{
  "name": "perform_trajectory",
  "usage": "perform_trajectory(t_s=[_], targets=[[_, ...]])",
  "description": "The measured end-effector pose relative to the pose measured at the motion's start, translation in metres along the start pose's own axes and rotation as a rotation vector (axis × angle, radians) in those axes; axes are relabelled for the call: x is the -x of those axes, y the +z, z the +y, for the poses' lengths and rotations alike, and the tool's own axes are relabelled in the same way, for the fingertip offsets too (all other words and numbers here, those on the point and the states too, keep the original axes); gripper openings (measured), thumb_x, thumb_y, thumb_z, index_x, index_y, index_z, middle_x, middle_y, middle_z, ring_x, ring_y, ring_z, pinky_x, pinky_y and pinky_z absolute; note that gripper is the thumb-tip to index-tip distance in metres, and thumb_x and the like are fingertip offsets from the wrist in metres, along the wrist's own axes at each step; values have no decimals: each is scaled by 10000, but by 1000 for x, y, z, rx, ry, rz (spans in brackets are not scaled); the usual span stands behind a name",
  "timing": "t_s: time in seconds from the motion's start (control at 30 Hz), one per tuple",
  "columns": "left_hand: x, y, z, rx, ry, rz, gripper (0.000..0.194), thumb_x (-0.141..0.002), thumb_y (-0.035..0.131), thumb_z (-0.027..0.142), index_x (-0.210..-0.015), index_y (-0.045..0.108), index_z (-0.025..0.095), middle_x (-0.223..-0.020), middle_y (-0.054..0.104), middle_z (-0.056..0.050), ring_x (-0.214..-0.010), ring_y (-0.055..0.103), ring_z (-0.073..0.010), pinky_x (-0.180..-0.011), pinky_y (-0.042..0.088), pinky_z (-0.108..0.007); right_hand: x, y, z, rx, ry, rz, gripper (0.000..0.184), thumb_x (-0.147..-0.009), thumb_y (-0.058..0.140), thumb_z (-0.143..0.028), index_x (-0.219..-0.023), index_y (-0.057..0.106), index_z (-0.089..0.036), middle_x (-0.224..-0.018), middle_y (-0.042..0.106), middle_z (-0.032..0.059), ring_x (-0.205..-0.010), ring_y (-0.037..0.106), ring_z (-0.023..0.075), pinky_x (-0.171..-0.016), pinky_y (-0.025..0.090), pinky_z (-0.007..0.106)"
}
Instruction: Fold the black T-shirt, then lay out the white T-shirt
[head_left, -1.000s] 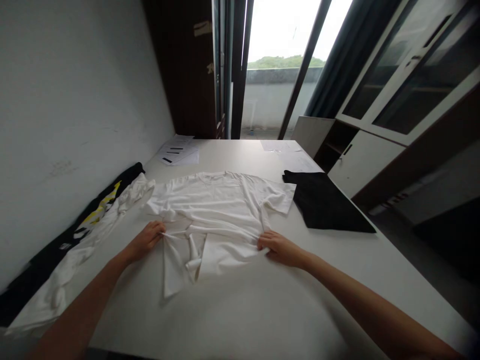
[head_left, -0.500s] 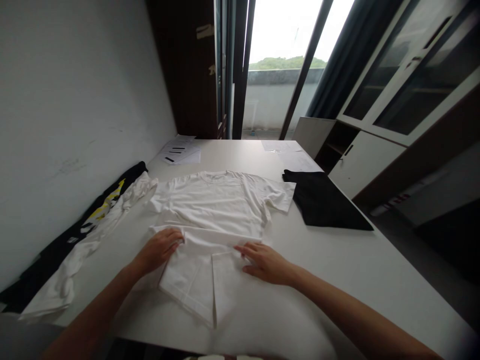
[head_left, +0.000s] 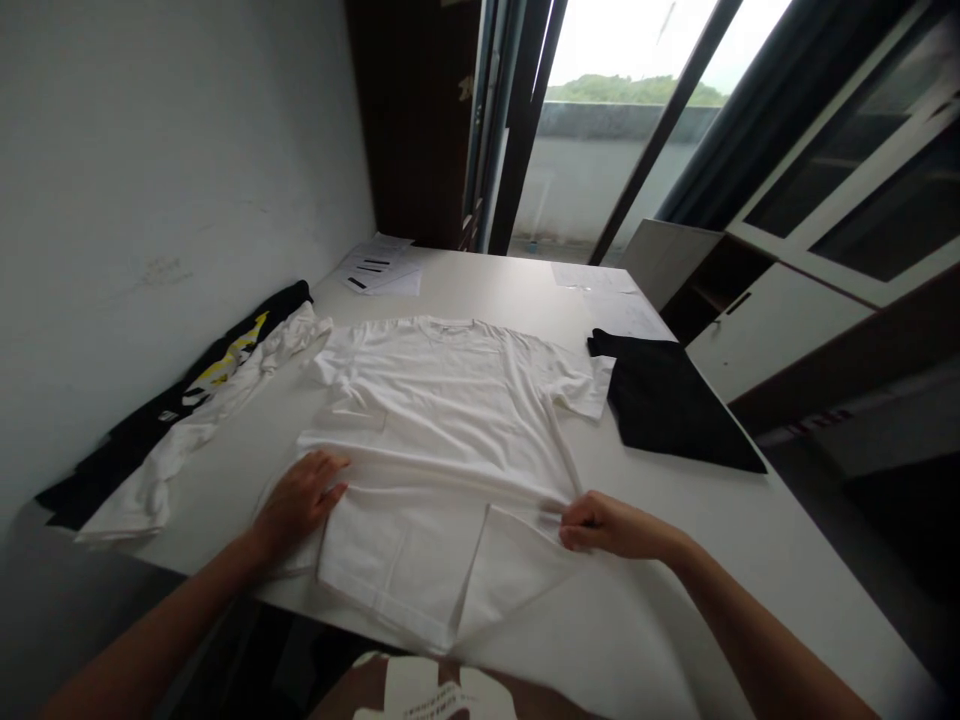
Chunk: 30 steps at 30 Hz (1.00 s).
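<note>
A white T-shirt [head_left: 450, 400] lies spread on the table, its collar at the far side and its lower part towards me. Creases run across its middle, and near my body the cloth parts at a slanting, flap-like edge. My left hand [head_left: 300, 505] rests on the shirt's left side, fingers lying on the cloth and thumb apart. On the right, my right hand [head_left: 611, 525] is closed, pinching the shirt's right edge between thumb and curled fingers. The cloth below that hand is hard to tell from the white tabletop.
The white table [head_left: 480, 285] bears folded black cloth [head_left: 675, 405] at the right. Black garments with a yellow print [head_left: 187, 390] and a white garment [head_left: 202, 420] lie along the left wall. Papers [head_left: 382, 268] lie at the far left, more sheets [head_left: 615, 300] at the far right.
My right hand has moved right and closed on the shirt's edge, drawing the lower cloth wider. My left hand has shifted slightly left. The camera view has tilted and turned left.
</note>
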<state>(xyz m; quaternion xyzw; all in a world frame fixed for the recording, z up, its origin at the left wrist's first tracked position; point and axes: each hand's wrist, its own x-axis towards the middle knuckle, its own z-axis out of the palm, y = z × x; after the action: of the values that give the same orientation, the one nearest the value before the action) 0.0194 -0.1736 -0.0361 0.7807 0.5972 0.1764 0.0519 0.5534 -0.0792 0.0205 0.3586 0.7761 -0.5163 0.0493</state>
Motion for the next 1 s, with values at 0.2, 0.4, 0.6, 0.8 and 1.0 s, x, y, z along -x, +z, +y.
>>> perform_trajectory(t_s=[0.2,0.4,0.6,0.8,1.0], targets=[[-13,-12,14,36,-94,96,220,-960,561,331,-1132,644,221,-1190,644,-94,-1129,593,-282,-1029,474,-460,-10,-11,28,66,71,334,456,-920,543,-622,-799,728,-224,-715,659,42,-632,530,182,-611,410,291],[-61,-2,32,186,-117,168,191,-996,523,336,-1052,665,220,-1062,646,-65,-1041,613,-236,-977,498,-394,-50,-21,19,197,-4,608,329,-909,514,-498,-834,697,-235,-694,657,22,-617,537,184,-618,407,296],[-104,19,22,181,-68,194,170,-956,584,321,-1058,670,214,-1099,639,-75,-1103,600,-244,-1043,474,-408,-98,-31,16,273,-138,671,288,-934,492,-400,-897,713,-218,-913,707,60,-742,611,194,-716,470,307],[-152,33,7,78,-55,171,269,-942,626,369,-1153,658,205,-1270,624,-102,-1248,558,-256,-1132,417,-410,-151,-55,25,463,-168,779,264,-966,513,-328,-980,746,-205,-1107,695,110,-1028,620,259,-957,477,378],[-194,51,-7,-42,-173,8,503,-953,597,465,-1386,589,209,-1526,508,-144,-1439,423,-317,-1215,298,-490,-189,-80,24,606,-15,812,337,-1007,503,-377,-1240,696,-228,-1398,600,113,-1246,555,290,-1081,422,414]])
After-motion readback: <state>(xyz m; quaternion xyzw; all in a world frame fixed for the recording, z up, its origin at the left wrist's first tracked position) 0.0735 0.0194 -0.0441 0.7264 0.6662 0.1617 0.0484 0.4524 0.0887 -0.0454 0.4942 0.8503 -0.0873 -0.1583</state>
